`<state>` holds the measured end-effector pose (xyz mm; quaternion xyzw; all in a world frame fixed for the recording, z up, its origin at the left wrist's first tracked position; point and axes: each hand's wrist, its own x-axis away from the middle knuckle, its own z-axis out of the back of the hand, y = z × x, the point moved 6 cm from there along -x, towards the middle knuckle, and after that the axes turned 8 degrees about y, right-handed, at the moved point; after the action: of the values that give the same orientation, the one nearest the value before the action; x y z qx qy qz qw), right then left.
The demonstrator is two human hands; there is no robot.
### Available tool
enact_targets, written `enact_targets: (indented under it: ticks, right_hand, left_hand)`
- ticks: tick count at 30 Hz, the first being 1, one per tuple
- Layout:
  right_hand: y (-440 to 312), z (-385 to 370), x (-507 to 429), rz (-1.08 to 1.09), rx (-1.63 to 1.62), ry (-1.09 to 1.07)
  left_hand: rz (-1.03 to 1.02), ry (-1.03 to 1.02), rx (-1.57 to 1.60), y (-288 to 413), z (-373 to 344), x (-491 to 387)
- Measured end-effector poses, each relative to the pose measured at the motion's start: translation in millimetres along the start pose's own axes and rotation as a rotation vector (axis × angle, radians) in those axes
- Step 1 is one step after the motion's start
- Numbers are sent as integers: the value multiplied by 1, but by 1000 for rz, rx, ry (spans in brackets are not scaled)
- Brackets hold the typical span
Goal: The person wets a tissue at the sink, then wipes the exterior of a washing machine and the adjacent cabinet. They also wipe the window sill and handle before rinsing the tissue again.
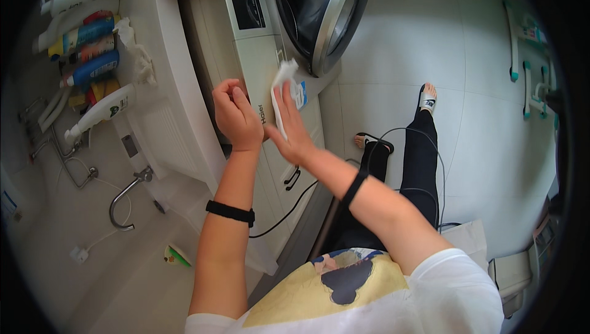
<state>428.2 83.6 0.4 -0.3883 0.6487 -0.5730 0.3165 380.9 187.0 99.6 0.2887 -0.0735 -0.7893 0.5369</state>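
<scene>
A white cloth or wipe [285, 72] lies flat under the fingers of my right hand [292, 131], along the pale front panel [257, 69] of a Haier washing machine. That hand is slightly blurred, its fingers stretched out. Close to its left, my left hand [237, 117] is loosely curled, with nothing visible in it; its palm side is partly hidden. A blue and white label or packet [300, 95] shows just beyond the right fingertips. Above is the machine's dark control panel [245, 0], and beside it stands the open round door [339, 20].
Several bottles, one of them blue [99, 67], stand beside the white sink unit [173, 53] with a curved metal faucet [120, 205]. A black cable [295, 205] runs below my arms. Cabinet handles [292, 178] jut out near my right wrist. White-and-green racks [528, 89] are at the far right.
</scene>
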Motion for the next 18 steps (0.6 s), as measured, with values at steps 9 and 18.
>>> enact_targets:
  ticks: [9, 18]
  right_hand:
    - [-2, -8, -120, 129, 73, 197]
    - [33, 8, -250, -78, -59, 179]
  left_hand:
    - [-16, -24, 29, 5, 3, 1]
    - [-17, -39, 16, 11, 1, 0]
